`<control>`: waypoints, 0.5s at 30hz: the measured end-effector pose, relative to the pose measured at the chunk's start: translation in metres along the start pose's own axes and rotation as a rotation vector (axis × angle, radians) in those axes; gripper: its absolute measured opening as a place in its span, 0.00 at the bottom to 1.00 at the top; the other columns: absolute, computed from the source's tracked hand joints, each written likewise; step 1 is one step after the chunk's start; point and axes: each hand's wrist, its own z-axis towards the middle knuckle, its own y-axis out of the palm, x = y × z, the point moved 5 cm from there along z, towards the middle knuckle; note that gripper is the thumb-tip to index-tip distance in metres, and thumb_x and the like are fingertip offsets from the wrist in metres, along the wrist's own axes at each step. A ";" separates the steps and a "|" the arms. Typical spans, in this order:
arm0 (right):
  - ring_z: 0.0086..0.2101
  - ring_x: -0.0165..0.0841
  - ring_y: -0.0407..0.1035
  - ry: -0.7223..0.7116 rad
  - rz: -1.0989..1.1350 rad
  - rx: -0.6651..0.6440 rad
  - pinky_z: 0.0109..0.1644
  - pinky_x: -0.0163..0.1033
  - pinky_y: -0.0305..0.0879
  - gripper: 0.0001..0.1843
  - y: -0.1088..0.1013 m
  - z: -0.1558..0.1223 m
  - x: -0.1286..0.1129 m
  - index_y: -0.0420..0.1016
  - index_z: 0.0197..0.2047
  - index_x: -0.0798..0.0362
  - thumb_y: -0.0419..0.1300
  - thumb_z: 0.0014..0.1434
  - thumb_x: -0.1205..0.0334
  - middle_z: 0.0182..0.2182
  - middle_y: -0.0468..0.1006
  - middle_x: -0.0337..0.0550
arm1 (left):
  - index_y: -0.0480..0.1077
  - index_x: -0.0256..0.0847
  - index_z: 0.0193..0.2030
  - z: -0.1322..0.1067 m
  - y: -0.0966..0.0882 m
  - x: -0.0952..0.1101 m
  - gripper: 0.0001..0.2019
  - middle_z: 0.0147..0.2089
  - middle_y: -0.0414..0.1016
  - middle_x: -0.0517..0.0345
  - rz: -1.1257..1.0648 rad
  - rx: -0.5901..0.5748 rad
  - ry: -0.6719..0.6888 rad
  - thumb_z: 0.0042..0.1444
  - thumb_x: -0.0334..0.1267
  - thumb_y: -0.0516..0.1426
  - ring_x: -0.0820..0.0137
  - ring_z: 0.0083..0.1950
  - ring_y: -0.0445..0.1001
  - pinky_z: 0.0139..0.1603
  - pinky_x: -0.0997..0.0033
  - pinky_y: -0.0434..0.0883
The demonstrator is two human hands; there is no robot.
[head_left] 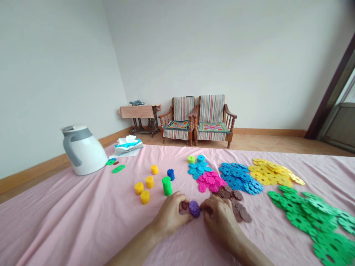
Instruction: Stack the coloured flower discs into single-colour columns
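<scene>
A short stack of purple snowflake discs (194,209) stands on the pink cloth between my two hands. My left hand (173,212) is curled in at its left side, with fingertips and thumb against the discs. From the other side my right hand (220,216) pinches in, its fingertips at the stack's right edge. Just beyond my left hand stands a taller green disc stack (166,186), with a small dark blue stack (171,174) behind it. A brown disc pile (235,203) lies beside my right hand, partly hidden by it.
Several yellow stacks (145,197) stand at left. Loose pink (210,181), light blue (198,169), blue (240,177), yellow (273,172) and green discs (313,212) lie in piles toward the right. A white jug (88,153) and tissue pack (128,146) stand far left.
</scene>
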 end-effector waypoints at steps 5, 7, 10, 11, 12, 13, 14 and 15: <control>0.34 0.32 0.67 -0.009 0.025 -0.006 0.42 0.39 0.49 0.14 -0.001 -0.001 0.001 0.78 0.29 0.47 0.53 0.48 0.71 0.29 0.76 0.37 | 0.74 0.37 0.38 -0.002 -0.005 -0.001 0.16 0.32 0.69 0.61 -0.072 -0.046 0.000 0.39 0.32 0.65 0.71 0.32 0.66 0.31 0.74 0.62; 0.35 0.32 0.67 -0.026 0.032 -0.012 0.42 0.39 0.49 0.11 -0.002 -0.003 0.001 0.78 0.30 0.47 0.55 0.50 0.69 0.29 0.76 0.37 | 0.75 0.39 0.44 -0.002 -0.007 0.000 0.20 0.33 0.69 0.62 -0.116 -0.052 0.006 0.40 0.34 0.66 0.70 0.32 0.66 0.32 0.74 0.63; 0.36 0.33 0.66 -0.051 0.023 -0.020 0.44 0.40 0.49 0.08 -0.002 -0.004 0.000 0.78 0.32 0.46 0.57 0.53 0.63 0.30 0.76 0.37 | 0.76 0.43 0.45 -0.002 -0.008 0.002 0.18 0.32 0.69 0.63 -0.123 -0.058 0.004 0.43 0.36 0.65 0.70 0.31 0.65 0.32 0.74 0.63; 0.36 0.33 0.66 -0.056 0.015 -0.022 0.44 0.40 0.49 0.07 -0.002 -0.004 -0.001 0.78 0.32 0.46 0.58 0.53 0.61 0.31 0.76 0.37 | 0.76 0.45 0.44 -0.001 -0.007 0.001 0.18 0.31 0.69 0.64 -0.119 -0.063 -0.007 0.43 0.36 0.65 0.70 0.31 0.65 0.32 0.74 0.63; 0.36 0.33 0.66 -0.060 0.007 -0.023 0.44 0.40 0.49 0.06 -0.001 -0.004 -0.002 0.78 0.32 0.46 0.59 0.53 0.60 0.30 0.75 0.37 | 0.76 0.46 0.44 -0.001 -0.006 0.001 0.18 0.31 0.69 0.64 -0.117 -0.072 -0.017 0.43 0.37 0.65 0.70 0.31 0.65 0.32 0.74 0.63; 0.36 0.33 0.66 -0.063 0.002 -0.023 0.45 0.41 0.48 0.06 -0.001 -0.004 -0.003 0.78 0.31 0.46 0.59 0.52 0.60 0.30 0.75 0.37 | 0.77 0.47 0.44 0.000 -0.006 0.000 0.18 0.31 0.70 0.64 -0.117 -0.081 -0.023 0.43 0.37 0.65 0.70 0.31 0.66 0.32 0.74 0.63; 0.36 0.33 0.65 -0.064 -0.002 -0.024 0.45 0.41 0.48 0.05 -0.001 -0.004 -0.003 0.78 0.31 0.46 0.60 0.52 0.60 0.30 0.75 0.37 | 0.77 0.47 0.43 0.000 -0.005 -0.001 0.17 0.31 0.70 0.63 -0.116 -0.086 -0.026 0.43 0.37 0.65 0.70 0.31 0.66 0.32 0.74 0.63; 0.36 0.33 0.65 -0.062 -0.003 -0.025 0.44 0.41 0.48 0.05 -0.001 -0.004 -0.004 0.78 0.31 0.46 0.60 0.52 0.60 0.30 0.75 0.37 | 0.77 0.48 0.43 0.001 -0.004 -0.001 0.17 0.31 0.70 0.63 -0.114 -0.090 -0.024 0.43 0.38 0.65 0.70 0.31 0.66 0.32 0.74 0.63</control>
